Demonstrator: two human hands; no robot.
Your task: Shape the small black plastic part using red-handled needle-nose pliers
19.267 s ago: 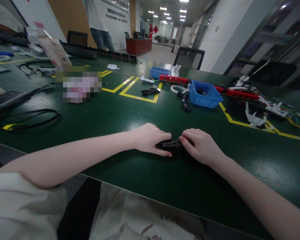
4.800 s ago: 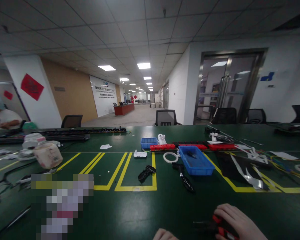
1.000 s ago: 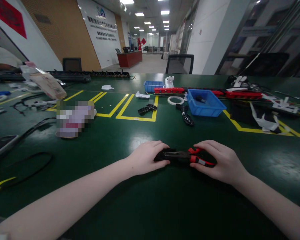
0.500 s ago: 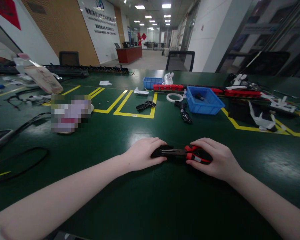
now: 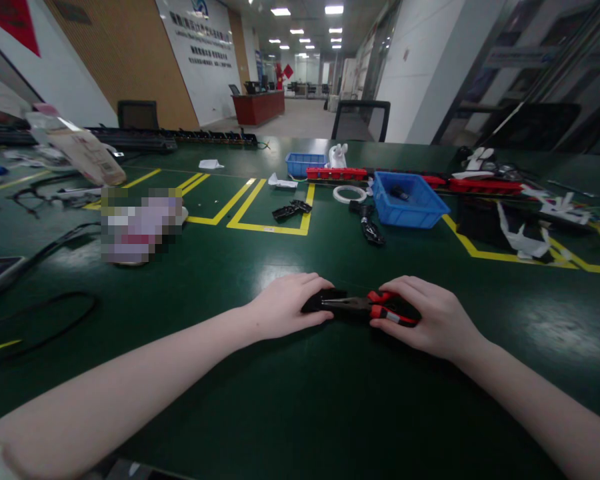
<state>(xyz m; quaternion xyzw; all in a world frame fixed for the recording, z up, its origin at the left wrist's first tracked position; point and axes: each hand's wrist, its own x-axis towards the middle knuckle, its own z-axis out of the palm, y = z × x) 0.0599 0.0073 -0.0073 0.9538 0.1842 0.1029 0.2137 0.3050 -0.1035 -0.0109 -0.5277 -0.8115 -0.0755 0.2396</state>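
My right hand point(image 5: 427, 317) is closed round the red-and-black handles of long-nose pliers point(image 5: 347, 304), low over the green table. The jaws point left, and their tips meet a small black part point(image 5: 314, 301). That part is pinched between the thumb and fingers of my left hand point(image 5: 285, 308). Its kind cannot be made out, as the fingers cover much of it and it is dark against the table. Whether the jaws grip the part or only touch it, I cannot tell.
Beyond my hands lie black parts point(image 5: 291, 210), a dark bundle point(image 5: 367, 223), a white ring point(image 5: 350, 194) and a blue bin point(image 5: 410, 200). To the left are a blurred-out purple object point(image 5: 145, 227), a bottle point(image 5: 83, 150) and a black cable point(image 5: 40, 327). White scraps point(image 5: 527, 241) lie at right.
The pliers and my right hand have shifted very slightly to the left. My left hand stays on the black part.
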